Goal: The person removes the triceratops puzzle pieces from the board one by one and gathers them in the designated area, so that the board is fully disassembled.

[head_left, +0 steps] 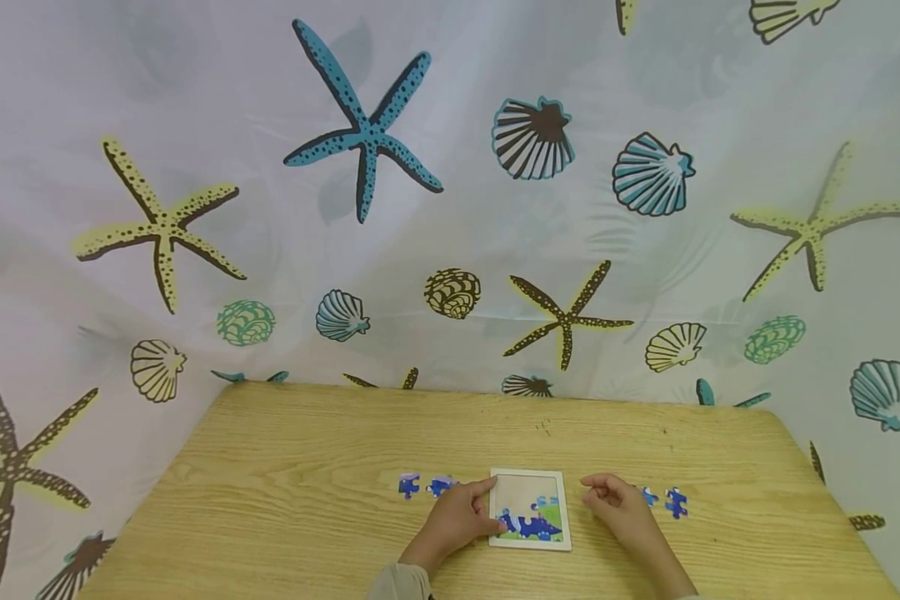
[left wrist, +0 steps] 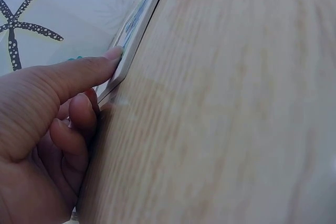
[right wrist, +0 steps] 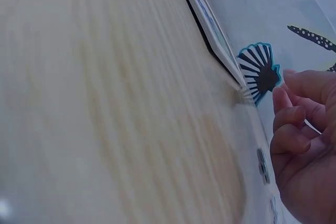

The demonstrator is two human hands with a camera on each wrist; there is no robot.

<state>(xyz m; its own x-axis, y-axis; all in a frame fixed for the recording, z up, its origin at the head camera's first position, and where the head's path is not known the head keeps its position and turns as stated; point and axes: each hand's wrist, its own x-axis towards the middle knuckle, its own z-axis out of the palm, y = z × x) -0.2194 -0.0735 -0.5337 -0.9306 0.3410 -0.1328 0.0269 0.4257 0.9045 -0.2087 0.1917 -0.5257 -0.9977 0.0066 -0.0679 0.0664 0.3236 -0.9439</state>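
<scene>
A square jigsaw tray [head_left: 529, 545] with a pale rim lies on the table, dinosaur pieces [head_left: 538, 527] filling its lower part and right side. My left hand [head_left: 457, 515] holds the tray's left side, index fingertip at the upper left corner and thumb on the lower left rim. In the left wrist view its thumb [left wrist: 84, 77] presses the rim while other fingers curl beside it. Right of the tray, my right hand [head_left: 618, 507] hovers with loosely bent fingers; nothing shows between thumb and index finger in the right wrist view.
Two loose blue puzzle pieces, one the outer piece [head_left: 408, 485], lie left of the tray behind the left hand. To the right are two more, a partly hidden piece [head_left: 649, 496] and a blue piece [head_left: 676, 502]. A shell-and-starfish curtain [head_left: 450, 217] surrounds the wooden table [head_left: 307, 467].
</scene>
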